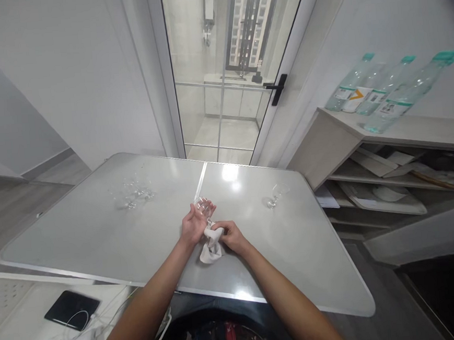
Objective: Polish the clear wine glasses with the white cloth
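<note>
My left hand [194, 225] cradles the bowl of a clear stemmed glass [203, 206], its fingers curled behind the glass. In my right hand [232, 235] a white cloth [212, 245] is pinched against the glass's lower end, around the stem and foot; the cloth hides that end. The rest of the cloth hangs down toward the tabletop. To the right on the table stands another clear stemmed glass [278, 193], apart from both hands. A group of clear stemmed glasses [132, 192] is at the left, their outlines faint against the grey surface.
The grey table [169, 237] has a seam across its middle. A glazed door [213, 97] is behind it. Several plastic bottles [389, 105] top a shelf unit [307, 142] at right. A black tablet [73, 309] and cables lie on a white surface at lower left.
</note>
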`<action>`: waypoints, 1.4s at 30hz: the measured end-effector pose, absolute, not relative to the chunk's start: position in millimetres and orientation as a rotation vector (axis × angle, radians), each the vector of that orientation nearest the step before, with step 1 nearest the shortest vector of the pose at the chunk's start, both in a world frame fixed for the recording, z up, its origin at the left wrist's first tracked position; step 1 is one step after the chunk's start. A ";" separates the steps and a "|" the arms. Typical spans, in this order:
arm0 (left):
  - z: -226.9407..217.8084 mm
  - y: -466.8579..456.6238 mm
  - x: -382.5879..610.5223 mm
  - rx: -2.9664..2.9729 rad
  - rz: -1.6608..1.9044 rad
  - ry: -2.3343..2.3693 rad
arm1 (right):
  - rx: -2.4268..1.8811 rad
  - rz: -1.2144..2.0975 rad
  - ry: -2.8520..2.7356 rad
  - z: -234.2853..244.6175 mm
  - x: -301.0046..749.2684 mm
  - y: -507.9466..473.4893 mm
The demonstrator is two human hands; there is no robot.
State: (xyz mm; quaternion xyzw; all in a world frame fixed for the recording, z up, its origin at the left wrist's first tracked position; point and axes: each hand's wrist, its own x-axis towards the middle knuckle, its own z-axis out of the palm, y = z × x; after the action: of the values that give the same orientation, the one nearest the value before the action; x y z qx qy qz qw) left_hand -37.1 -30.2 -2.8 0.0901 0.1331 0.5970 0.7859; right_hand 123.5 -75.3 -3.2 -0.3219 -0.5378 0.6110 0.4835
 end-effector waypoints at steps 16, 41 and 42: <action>0.3 -29.6 -36.5 0.217 1.337 0.278 | -0.832 1.402 -0.843 -0.3 122.3 -73.6; -7.4 -35.8 -38.1 0.623 1.466 0.309 | -0.687 1.927 -0.767 -17.6 129.5 -69.4; -6.8 -35.8 -38.0 0.630 1.467 0.308 | -0.685 1.907 -0.764 -19.7 129.6 -67.7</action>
State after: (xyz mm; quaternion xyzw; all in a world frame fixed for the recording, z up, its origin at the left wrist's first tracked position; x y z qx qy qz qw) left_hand -38.0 -35.8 -6.8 0.2815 0.1376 0.6552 0.6874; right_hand 129.6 -67.7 -19.7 -0.2794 -0.3117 0.7778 0.4689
